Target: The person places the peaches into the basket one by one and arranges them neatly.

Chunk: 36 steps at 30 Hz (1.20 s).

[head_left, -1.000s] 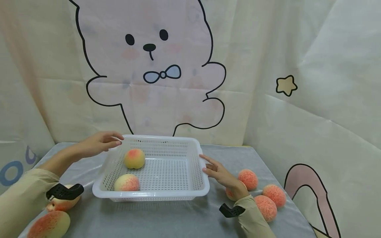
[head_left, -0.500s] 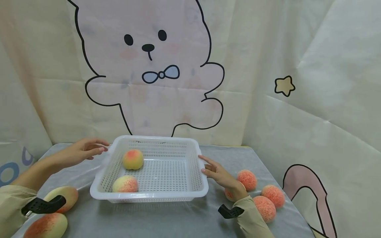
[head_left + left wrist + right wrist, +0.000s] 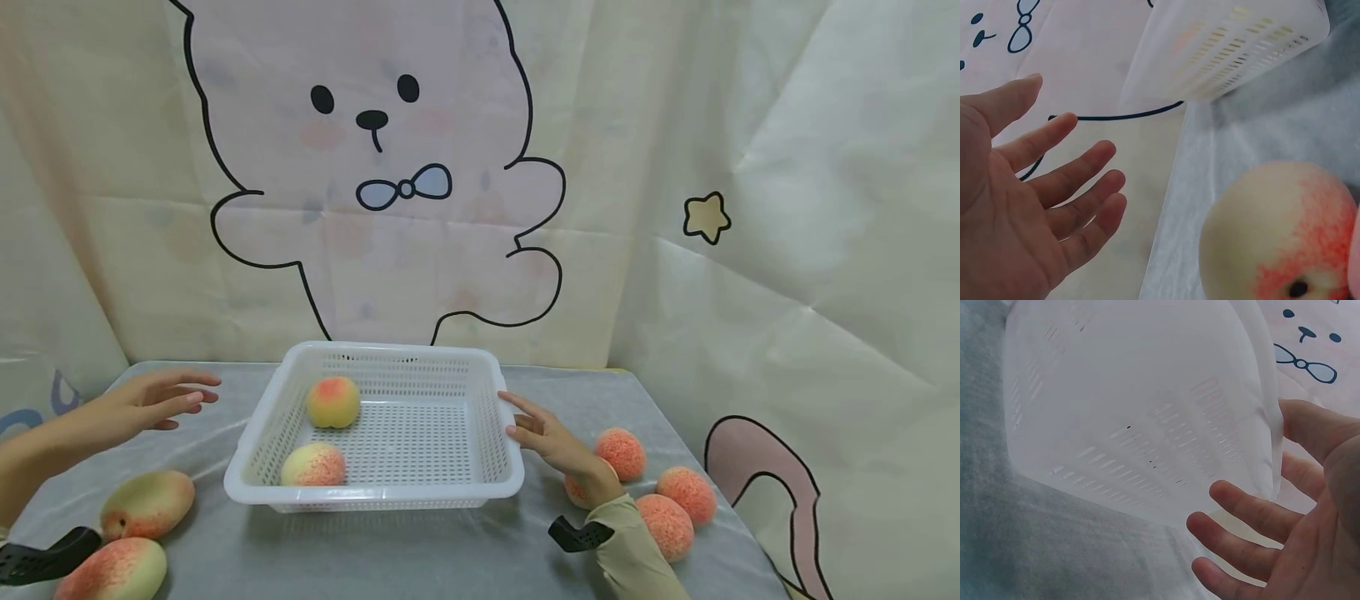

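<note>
The white plastic basket [image 3: 405, 492] stands mid-table, holding two round yellow fruits with red blush, peach-like: one behind [image 3: 333, 402], one in front [image 3: 312, 464]. My right hand [image 3: 555, 437] holds the basket's right rim, thumb and index finger at the edge; the right wrist view shows the remaining fingers beside the outer wall. My left hand [image 3: 150, 402] hovers left of the basket, apart from it, fingers extended with nothing in them. Below it lie two elongated, mango-like yellow-red fruits, one farther [image 3: 148, 504] and one nearer [image 3: 112, 571].
Several coral-pink rough round fruits, such as one ball [image 3: 621, 454], lie on the table right of the basket, one partly hidden behind my right wrist. A grey cloth [image 3: 337, 554] covers the table. A printed curtain [image 3: 465, 275] hangs behind its back edge.
My left hand has moved left, from the basket's back left corner to above the mango-like fruits, which now show more fully. My right hand stays at the rim; the view shifts slightly.
</note>
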Available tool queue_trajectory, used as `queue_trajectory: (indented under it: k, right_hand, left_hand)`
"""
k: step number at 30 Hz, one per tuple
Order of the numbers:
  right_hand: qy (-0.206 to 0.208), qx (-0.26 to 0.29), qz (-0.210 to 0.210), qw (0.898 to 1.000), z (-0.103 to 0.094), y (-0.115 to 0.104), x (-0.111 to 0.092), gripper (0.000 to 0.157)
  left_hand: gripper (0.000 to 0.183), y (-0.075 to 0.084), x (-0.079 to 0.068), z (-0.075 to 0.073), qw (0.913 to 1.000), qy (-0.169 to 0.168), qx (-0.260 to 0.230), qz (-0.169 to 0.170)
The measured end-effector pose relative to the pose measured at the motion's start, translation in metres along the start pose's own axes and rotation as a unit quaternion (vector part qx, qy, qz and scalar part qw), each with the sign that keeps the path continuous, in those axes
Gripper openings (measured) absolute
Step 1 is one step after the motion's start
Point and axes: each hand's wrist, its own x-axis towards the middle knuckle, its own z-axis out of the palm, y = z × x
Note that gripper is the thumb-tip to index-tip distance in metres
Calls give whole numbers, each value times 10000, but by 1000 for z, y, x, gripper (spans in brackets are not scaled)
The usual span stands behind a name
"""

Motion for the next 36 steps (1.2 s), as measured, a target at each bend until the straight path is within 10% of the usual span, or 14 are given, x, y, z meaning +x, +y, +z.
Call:
queue_trajectory:
  k: [20, 36]
  right_hand:
    - [107, -69, 25, 9999, 1, -3, 1, 65]
    - [158, -88, 187, 9997, 2, -2, 0, 64]
  left_hand:
    - [56, -78, -34, -9, 9837, -1269, -696, -1064]
    - [60, -97, -45, 8, 9553, -1897, -1346, -1824]
